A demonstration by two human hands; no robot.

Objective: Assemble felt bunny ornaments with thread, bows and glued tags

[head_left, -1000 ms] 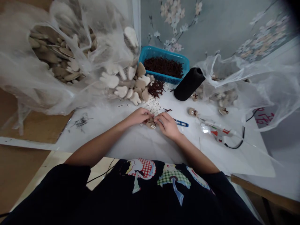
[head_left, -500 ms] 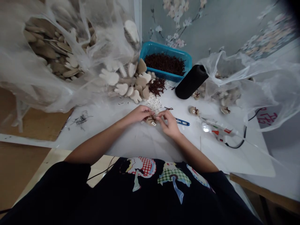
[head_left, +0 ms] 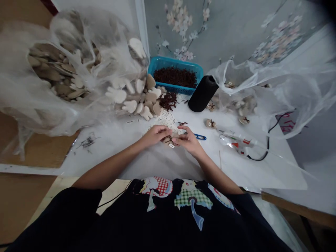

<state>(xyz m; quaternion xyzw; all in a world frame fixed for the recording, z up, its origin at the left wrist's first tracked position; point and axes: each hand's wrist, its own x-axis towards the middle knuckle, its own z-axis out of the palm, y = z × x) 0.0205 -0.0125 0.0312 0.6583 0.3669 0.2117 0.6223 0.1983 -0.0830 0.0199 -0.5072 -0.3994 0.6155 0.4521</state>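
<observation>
Our left hand pinches a small tan piece bearing a brown bow and white label; our right hand curves against it at three o'clock, whether gripping we cannot tell. Outward on our table lie blue snips at three, scattered labels and a blue basket at twelve.
</observation>
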